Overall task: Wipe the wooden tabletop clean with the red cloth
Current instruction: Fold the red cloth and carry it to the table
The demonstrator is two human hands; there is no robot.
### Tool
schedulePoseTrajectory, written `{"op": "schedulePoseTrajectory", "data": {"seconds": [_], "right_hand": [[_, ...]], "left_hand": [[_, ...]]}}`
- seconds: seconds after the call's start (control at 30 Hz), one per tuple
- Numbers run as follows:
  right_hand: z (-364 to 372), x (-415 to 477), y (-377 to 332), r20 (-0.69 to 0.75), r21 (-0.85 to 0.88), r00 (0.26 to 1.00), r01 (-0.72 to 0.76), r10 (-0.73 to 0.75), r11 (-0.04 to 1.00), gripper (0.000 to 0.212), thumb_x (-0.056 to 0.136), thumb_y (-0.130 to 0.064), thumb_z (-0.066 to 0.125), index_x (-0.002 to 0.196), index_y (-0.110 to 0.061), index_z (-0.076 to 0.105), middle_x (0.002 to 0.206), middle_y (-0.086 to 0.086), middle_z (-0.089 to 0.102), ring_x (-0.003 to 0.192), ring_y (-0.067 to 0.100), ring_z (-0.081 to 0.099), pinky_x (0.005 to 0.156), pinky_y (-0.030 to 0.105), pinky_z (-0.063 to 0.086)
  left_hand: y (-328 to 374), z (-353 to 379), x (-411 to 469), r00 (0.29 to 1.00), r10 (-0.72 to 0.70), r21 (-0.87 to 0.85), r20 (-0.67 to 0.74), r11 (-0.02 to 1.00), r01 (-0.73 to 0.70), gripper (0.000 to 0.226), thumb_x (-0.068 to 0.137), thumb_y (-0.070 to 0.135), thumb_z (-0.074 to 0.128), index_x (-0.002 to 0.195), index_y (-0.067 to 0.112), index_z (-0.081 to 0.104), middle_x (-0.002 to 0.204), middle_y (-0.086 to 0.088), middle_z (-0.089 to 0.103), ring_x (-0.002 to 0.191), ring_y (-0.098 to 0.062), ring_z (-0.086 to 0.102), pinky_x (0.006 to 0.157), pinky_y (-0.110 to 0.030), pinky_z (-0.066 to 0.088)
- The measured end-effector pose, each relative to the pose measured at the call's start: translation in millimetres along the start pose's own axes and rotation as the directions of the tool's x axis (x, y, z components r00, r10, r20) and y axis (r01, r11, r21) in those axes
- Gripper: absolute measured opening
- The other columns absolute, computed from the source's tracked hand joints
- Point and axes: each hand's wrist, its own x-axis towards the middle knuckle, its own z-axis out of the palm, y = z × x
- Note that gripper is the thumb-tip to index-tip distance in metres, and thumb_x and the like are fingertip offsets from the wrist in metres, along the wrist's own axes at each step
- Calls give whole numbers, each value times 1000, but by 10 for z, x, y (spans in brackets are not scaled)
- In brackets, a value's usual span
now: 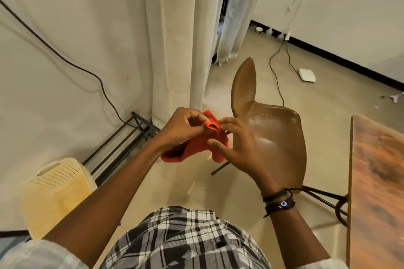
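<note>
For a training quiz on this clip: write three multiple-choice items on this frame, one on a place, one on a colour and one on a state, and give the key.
1. Where does the grained wooden tabletop lie in the view?
A) at the right edge
B) at the left edge
C) under the cloth

2. What colour is the glossy moulded chair?
A) white
B) brown
C) blue

3. How is the red cloth now?
A) spread flat on the tabletop
B) draped over the chair
C) bunched up in the air

Key:
1 A, its board runs down the right edge.
2 B, seat and back are brown.
3 C, the left hand and the right hand pinch it, clear of the tabletop.
</note>
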Motion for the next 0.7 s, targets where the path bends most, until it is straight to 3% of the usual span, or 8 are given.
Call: {"op": "schedulePoseTrajectory", "data": {"seconds": [0.13,0.27,0.37,0.57,0.7], "right_hand": [[135,35,-51,-144,-38,990,-3,-2,999,27,88,-31,73,111,-21,68,122,-4,54,108,2,51,88,10,42],[199,70,-128,-193,-64,981,15,-27,998,15,95,-20,64,110,-17,67,107,-11,54,96,-8,50,82,6,42],[240,105,-186,-223,-44,974,-41,31,998,13,98,-20,59,110,-16,64,100,-14,56,90,-1,53,80,14,48],[292,176,-285,-235,151,956,-144,177,978,15,99,-23,59,113,-21,56,91,-24,58,88,-17,58,70,2,45],[329,213,-282,-287,205,930,-173,228,963,13,97,-28,63,108,-23,59,91,-16,63,85,-4,62,68,11,50]], "left_hand": [[4,-92,48,999,30,1,20,1000,-30,11,80,20,79,90,19,76,90,0,75,86,-7,69,72,-15,53],[0,-137,76,995,32,62,97,997,-38,11,83,26,75,95,28,75,93,9,74,92,-4,67,80,-14,52],[-20,-149,97,990,71,87,122,993,-82,16,88,22,71,100,33,71,94,18,71,92,0,65,79,-12,50],[-73,-186,129,974,150,86,172,982,-167,24,94,14,64,114,26,69,108,7,71,102,-5,67,89,-17,53],[-74,-201,142,972,143,70,185,985,-158,27,97,14,60,117,33,59,102,16,68,97,10,64,82,-8,50]]}}
